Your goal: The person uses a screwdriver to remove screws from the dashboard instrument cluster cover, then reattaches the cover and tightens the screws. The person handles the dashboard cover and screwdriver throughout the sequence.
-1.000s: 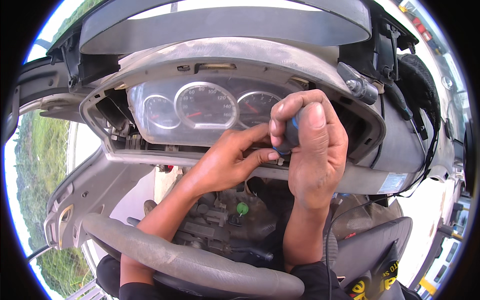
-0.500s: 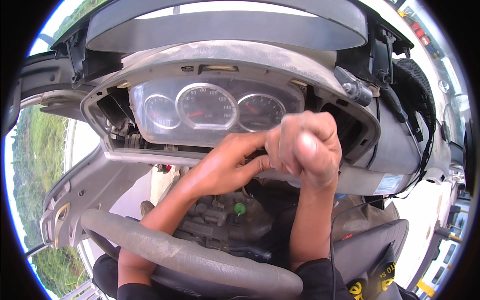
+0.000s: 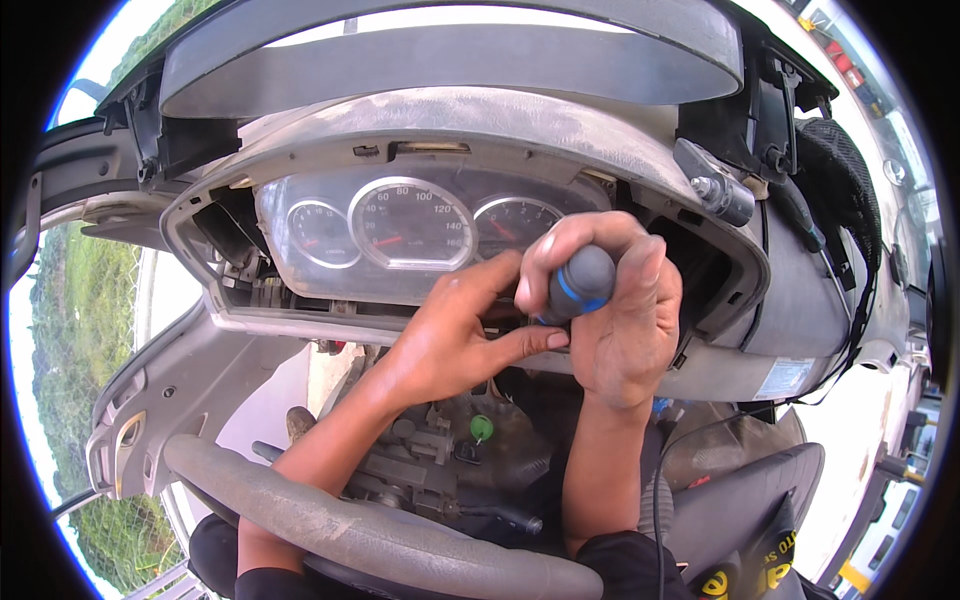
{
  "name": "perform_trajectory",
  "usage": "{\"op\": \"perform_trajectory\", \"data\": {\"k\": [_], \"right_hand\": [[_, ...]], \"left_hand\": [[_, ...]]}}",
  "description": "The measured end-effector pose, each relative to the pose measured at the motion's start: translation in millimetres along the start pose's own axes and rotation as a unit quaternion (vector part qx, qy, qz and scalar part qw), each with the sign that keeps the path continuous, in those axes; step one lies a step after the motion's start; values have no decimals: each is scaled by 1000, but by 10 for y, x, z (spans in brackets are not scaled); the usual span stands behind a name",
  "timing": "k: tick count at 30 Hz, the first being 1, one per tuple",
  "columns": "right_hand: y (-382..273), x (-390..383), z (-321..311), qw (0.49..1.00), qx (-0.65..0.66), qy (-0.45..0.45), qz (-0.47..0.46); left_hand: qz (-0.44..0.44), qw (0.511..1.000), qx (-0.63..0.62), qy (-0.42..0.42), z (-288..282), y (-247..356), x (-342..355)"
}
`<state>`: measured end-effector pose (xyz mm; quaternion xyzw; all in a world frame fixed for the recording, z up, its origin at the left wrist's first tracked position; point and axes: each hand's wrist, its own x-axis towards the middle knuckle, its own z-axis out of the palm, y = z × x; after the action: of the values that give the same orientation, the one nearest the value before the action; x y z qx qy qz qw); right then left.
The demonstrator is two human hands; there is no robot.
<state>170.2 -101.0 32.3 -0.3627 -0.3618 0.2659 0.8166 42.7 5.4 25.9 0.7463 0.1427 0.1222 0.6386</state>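
My right hand (image 3: 630, 320) is wrapped around the dark, blue-ringed handle of a screwdriver (image 3: 585, 278), whose rounded end points up at me. The shaft and tip are hidden beneath the hands. Close against it, my left hand (image 3: 450, 335) reaches to the lower right edge of the instrument cluster (image 3: 415, 225). Its thumb lies by the base of the handle and its fingers curl in behind my right hand. What those fingertips grip is hidden. The cluster sits in the grey dashboard opening, with its surrounding trim off.
The steering wheel (image 3: 350, 515) crosses below my left forearm. A dark trim frame (image 3: 450, 65) lies over the dashboard top. At the right rest a dark cylinder with a metal tip (image 3: 725, 198) and a black cable (image 3: 850, 330). A green round tag (image 3: 481, 427) hangs below the column.
My right hand has turned and its fingers have loosened around the screwdriver, bringing the handle's end into sight. My left hand stays at the cluster's lower edge.
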Motion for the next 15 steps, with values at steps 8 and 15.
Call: {"op": "perform_trajectory", "data": {"k": [8,15], "right_hand": [[89,-13,24,985,-145,16,-90],[55,-42,-24,998,-41,19,-31]], "left_hand": [[17,992,125,-8,-26,-35,-32],[66,982,173,-29,-11,-111,8]]}}
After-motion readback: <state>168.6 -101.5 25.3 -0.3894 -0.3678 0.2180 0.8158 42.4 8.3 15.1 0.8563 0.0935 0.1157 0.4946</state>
